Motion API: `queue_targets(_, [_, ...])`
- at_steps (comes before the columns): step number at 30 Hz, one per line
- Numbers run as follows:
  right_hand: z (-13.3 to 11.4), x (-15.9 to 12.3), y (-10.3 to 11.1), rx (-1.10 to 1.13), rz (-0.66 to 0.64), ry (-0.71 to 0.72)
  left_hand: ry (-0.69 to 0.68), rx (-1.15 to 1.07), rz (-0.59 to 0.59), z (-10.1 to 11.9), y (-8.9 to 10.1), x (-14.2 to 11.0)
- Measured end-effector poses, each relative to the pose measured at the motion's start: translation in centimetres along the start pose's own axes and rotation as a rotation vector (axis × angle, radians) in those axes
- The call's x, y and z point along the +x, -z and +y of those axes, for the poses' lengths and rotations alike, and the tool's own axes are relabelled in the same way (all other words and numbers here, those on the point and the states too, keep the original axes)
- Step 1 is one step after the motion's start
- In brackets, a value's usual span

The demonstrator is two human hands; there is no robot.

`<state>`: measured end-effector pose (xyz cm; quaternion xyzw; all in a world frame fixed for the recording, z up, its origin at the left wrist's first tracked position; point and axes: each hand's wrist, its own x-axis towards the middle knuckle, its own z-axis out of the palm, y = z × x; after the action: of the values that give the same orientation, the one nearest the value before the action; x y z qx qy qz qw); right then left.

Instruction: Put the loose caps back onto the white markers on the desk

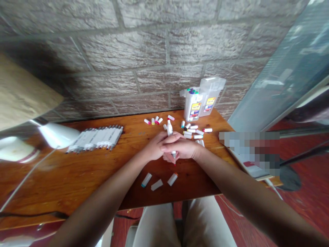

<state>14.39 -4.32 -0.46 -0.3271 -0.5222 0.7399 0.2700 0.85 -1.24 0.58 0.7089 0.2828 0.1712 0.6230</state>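
Observation:
A white marker (169, 127) stands nearly upright between my hands, its red tip pointing down above the wooden table (84, 178). My right hand (186, 147) is closed around it, the thumb lying across the barrel. On the other side, my left hand (155, 146) is closed against the same marker, its fingers partly hidden behind the right hand. Close below lie a teal-ended white cap (146, 180), a plain white cap (157, 185) and an orange-ended white cap (172, 179). Beyond the hands, several loose caps (193, 127) are scattered.
A row of white markers (95, 138) lies at left, near a white lamp (58, 135) and a white cup (17, 150). Against the brick wall (154, 44) stands an opened clear plastic case (192, 106) with markers inside. A partly blurred flat object (253, 169) rests at the right edge.

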Motion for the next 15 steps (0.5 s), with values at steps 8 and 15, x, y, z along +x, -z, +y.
queue_targets(8, [0.48, 0.26, 0.48, 0.011, -0.040, -0.040, -0.042, 0.023, 0.018, -0.05, -0.10, -0.01])
queue_targets(15, [0.80, 0.09, 0.48, -0.018, -0.074, 0.046, -0.091, 0.068, 0.044, 0.35, -0.14, -0.25])
